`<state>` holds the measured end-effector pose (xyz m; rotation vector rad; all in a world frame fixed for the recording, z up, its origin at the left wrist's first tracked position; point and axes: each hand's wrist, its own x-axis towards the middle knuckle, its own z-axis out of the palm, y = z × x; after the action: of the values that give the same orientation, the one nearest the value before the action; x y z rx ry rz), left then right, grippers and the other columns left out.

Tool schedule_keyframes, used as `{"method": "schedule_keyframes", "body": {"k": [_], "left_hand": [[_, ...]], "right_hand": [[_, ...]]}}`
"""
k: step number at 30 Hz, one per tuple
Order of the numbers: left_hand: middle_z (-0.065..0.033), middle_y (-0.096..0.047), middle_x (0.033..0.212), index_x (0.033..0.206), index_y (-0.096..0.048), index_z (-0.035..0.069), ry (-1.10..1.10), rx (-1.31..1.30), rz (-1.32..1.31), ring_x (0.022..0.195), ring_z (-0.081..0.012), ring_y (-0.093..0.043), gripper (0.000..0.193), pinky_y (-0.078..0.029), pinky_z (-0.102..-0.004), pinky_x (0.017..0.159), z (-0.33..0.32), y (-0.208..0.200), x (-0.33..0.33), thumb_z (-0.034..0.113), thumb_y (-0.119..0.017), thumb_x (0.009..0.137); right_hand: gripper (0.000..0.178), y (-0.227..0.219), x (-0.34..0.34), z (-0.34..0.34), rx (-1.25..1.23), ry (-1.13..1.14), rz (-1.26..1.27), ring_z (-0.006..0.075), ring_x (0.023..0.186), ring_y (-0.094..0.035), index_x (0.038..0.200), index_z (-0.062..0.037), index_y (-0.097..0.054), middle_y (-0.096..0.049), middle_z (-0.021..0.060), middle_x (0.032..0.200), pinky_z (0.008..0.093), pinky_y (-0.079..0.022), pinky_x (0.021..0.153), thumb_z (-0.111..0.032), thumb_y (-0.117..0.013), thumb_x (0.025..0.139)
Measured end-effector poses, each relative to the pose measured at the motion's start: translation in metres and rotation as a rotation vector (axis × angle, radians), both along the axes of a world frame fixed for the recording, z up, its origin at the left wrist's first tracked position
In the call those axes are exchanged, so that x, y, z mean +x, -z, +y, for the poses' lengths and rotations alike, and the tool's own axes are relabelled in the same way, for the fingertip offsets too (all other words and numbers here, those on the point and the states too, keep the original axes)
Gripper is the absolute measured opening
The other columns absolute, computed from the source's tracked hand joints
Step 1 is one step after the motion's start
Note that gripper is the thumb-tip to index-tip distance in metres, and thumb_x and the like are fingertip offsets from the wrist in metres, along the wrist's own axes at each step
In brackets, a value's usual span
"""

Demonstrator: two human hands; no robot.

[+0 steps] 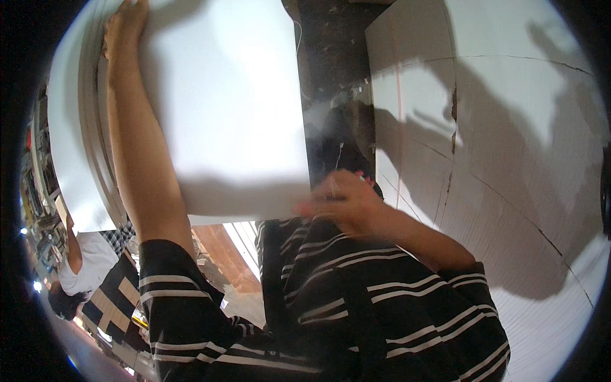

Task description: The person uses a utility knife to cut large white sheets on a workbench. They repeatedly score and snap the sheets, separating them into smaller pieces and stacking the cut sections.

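A large white sheet (235, 114) lies in front of me, its near right corner close to my body. My left arm reaches far across it, and at its far left edge my left hand (126, 32) has its fingers curled over the border, closed on the sheet. Beside the near right corner is my right hand (347, 202), smeared by motion. Its fingertips overlap the sheet's edge in the picture; whether they touch it I cannot make out.
More white sheets or panels (79, 140) stand along the left side. At the right rises a big white stack (414, 127) with dark cracks and my shadow on it. A dark gap (337, 70) separates the two. At the lower left another person (92, 261) in a white top works.
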<state>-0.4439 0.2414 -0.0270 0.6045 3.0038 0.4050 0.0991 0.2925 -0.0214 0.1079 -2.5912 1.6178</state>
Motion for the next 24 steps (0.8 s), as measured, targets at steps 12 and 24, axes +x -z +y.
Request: {"method": "schedule_keyframes", "body": {"k": [12,24], "left_hand": [[-0.0180,-0.036,0.165,0.157,-0.047,0.029,0.230,0.117,0.384,0.153,-0.0395,-0.031,0.075,-0.022,-0.0698,0.120,-0.009,0.074,-0.015,0.074,-0.043,0.097],[-0.0217,-0.029,0.168,0.149,-0.057,0.017,0.822,0.062,-0.198,0.157,-0.0484,-0.012,0.095,0.002,-0.0715,0.122,-0.144,-0.037,0.262,0.060,-0.087,0.069]], "right_hand": [[0.040,0.032,-0.008,0.027,-0.598,0.444,-0.595,0.0112,0.073,-0.062,0.135,-0.0034,-0.066,-0.073,0.0066,0.088,0.0290,-0.050,0.068,-0.022,-0.070,0.100],[0.017,0.012,-0.099,0.011,-0.823,0.469,-0.478,0.0065,0.057,-0.052,0.085,-0.0039,-0.070,-0.063,-0.0015,0.071,0.0244,-0.039,0.052,-0.015,-0.081,0.090]]}}
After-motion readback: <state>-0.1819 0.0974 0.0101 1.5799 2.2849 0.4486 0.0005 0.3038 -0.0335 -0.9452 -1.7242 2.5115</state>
